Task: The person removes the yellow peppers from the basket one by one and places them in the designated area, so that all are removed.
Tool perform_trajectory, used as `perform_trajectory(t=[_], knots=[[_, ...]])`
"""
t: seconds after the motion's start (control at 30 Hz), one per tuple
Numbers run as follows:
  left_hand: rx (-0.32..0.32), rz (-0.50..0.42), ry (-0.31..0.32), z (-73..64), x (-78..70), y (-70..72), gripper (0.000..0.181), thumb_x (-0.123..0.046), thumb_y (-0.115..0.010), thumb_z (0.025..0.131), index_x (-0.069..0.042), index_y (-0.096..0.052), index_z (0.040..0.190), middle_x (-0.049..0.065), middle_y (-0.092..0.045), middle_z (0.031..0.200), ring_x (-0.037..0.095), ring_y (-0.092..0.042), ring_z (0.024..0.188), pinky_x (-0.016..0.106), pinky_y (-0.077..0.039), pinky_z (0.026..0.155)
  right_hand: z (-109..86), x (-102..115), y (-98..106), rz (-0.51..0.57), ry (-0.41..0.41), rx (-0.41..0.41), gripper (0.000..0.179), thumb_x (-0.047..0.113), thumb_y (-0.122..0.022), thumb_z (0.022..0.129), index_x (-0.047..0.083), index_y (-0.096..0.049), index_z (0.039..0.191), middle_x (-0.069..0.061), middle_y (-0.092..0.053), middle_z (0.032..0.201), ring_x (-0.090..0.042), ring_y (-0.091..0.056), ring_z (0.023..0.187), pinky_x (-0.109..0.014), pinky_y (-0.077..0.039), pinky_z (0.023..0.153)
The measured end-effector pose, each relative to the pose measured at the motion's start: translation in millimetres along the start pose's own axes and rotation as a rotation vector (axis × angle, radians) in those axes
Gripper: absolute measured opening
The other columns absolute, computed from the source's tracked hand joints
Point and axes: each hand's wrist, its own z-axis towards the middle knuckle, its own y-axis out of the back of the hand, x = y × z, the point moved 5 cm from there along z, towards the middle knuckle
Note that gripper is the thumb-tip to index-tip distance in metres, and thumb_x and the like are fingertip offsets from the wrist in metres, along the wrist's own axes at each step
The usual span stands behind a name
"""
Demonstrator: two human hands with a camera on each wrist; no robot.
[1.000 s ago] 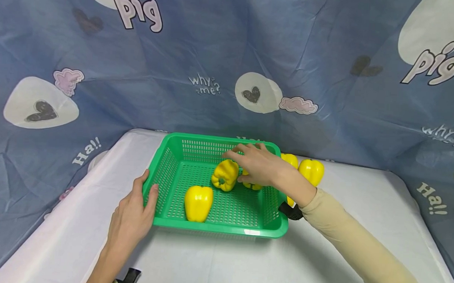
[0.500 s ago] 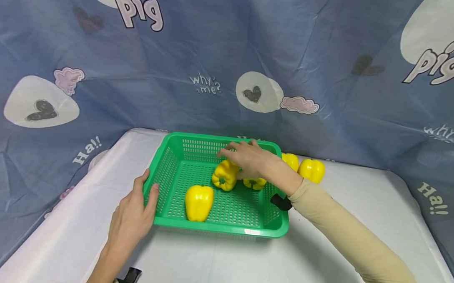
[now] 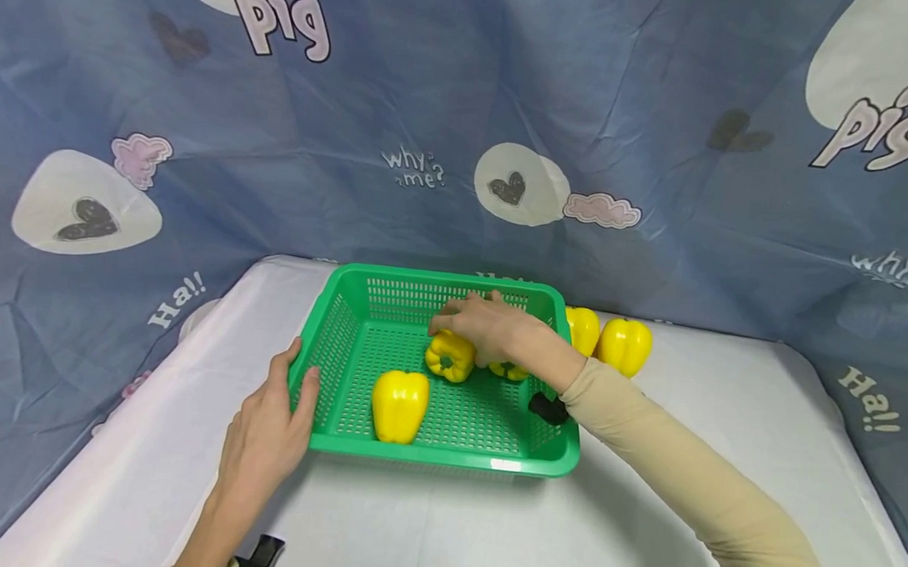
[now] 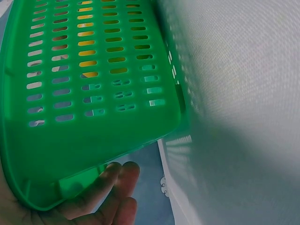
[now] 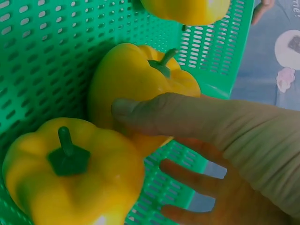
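A green plastic basket (image 3: 440,457) with slotted walls stands on the white cloth. At its left rim my left hand (image 3: 264,431) grips it, thumb inside; the left wrist view shows the fingers around the rim of the basket (image 4: 98,140). My right hand (image 3: 490,328) reaches inside and holds a yellow bell pepper (image 3: 445,362). In the right wrist view the thumb (image 5: 154,115) presses this pepper's side below its green stem, other fingers partly hidden behind it. Right beside it lies a second yellow bell pepper (image 5: 103,168). A third pepper (image 3: 400,407) sits near the basket's front wall.
Two more yellow bell peppers (image 3: 624,346) (image 3: 583,328) lie on the white cloth (image 3: 720,410) just right of the basket. A blue printed curtain (image 3: 352,205) hangs close behind the basket's back rim.
My right hand has shifted left and lowered from above the peppers onto the middle one, which now tilts slightly. My left hand stays on the basket rim.
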Motion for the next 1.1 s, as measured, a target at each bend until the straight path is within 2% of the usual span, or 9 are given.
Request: perform_trajectory(t=[0.33, 0.67, 0.9, 1.1], knots=[[0.0, -0.008, -0.003, 0.0, -0.6, -0.7, 0.064, -0.047, -0.038, 0.116, -0.009, -0.036, 0.167, 0.026, -0.053, 0.161, 0.059, -0.072, 0.11, 0.063, -0.056, 0.07, 2.5, 4.5, -5.8, -0.035, 0.018, -0.019, 0.079, -0.001, -0.084, 0.091, 0.035, -0.054, 0.155, -0.004, -0.049, 0.167, -0.039, -0.045, 0.155, -0.071, -0.033, 0.126], [-0.001, -0.005, -0.007, 0.2, -0.2, -0.9, 0.064, -0.047, -0.038, 0.116, -0.009, -0.036, 0.167, 0.026, -0.053, 0.161, 0.059, -0.071, 0.113, 0.065, -0.057, 0.073, -1.3, 7.9, -4.2, -0.089, 0.035, -0.04, 0.075, 0.01, -0.088, 0.09, 0.033, -0.053, 0.152, -0.005, -0.058, 0.154, -0.037, -0.052, 0.145, -0.069, -0.037, 0.124], [-0.003, -0.001, -0.008, 0.1, -0.4, -0.9, 0.063, -0.046, -0.038, 0.116, -0.009, -0.036, 0.167, 0.023, -0.051, 0.163, 0.059, -0.069, 0.117, 0.067, -0.056, 0.077, -11.7, 9.0, 1.9, -0.057, 0.019, -0.083, 0.073, 0.019, -0.089, 0.091, 0.029, -0.051, 0.153, -0.006, -0.06, 0.15, -0.034, -0.056, 0.139, -0.066, -0.039, 0.123], [-0.004, 0.0, -0.003, -0.4, -0.1, -1.3, 0.064, -0.046, -0.039, 0.115, -0.009, -0.036, 0.167, 0.026, -0.053, 0.161, 0.06, -0.07, 0.114, 0.066, -0.056, 0.075, -21.2, 9.6, 6.8, -0.014, 0.01, -0.103, 0.074, 0.024, -0.089, 0.091, 0.027, -0.049, 0.153, -0.008, -0.061, 0.142, -0.032, -0.06, 0.129, -0.064, -0.04, 0.12]])
